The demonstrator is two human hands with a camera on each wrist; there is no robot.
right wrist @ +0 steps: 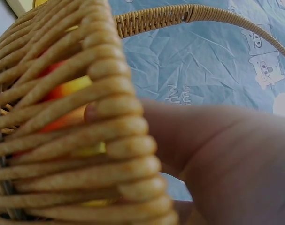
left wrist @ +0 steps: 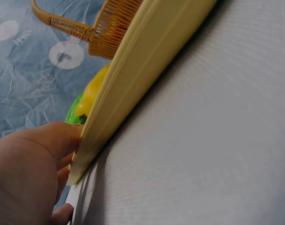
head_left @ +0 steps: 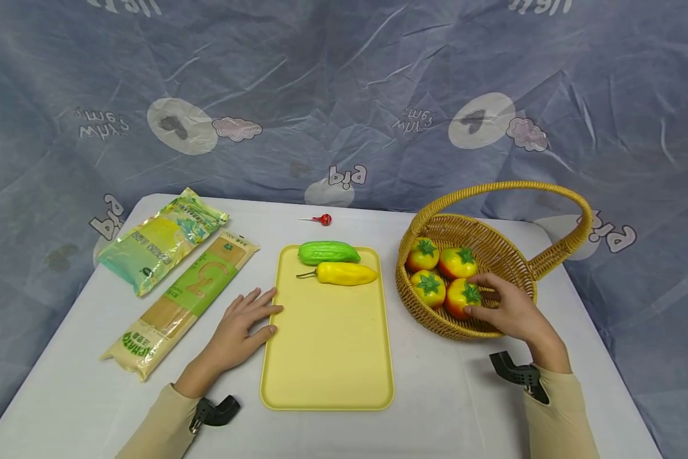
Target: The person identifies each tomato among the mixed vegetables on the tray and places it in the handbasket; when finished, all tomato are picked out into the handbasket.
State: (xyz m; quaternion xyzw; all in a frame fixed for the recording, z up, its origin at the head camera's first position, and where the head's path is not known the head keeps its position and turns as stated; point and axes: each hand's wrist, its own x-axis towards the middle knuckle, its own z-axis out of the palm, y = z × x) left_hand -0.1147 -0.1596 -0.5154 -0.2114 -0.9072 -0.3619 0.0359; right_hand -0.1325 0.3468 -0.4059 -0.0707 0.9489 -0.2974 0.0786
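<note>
At the left rim of the yellow tray [head_left: 326, 357], my left hand [head_left: 237, 328] lies palm down with fingers spread, thumb and fingertips on the edge. On the tray's far part lie a green bitter gourd [head_left: 328, 253] and a yellow pepper [head_left: 346, 273]. My right hand [head_left: 512, 307] reaches over the front rim of the wicker basket [head_left: 501, 252]. Its thumb and fingers grip a yellow-red persimmon [head_left: 458, 298] with a green leafy top, among several like it. In the right wrist view, basket weave [right wrist: 81, 140] hides most of the fruit and the fingertips.
A green-yellow bag [head_left: 162, 239] and a long noodle pack [head_left: 183, 306] lie on the left of the white table [head_left: 435, 389]. A red lollipop [head_left: 324, 219] sits near the back edge. The basket's tall handle [head_left: 501, 185] arches over it.
</note>
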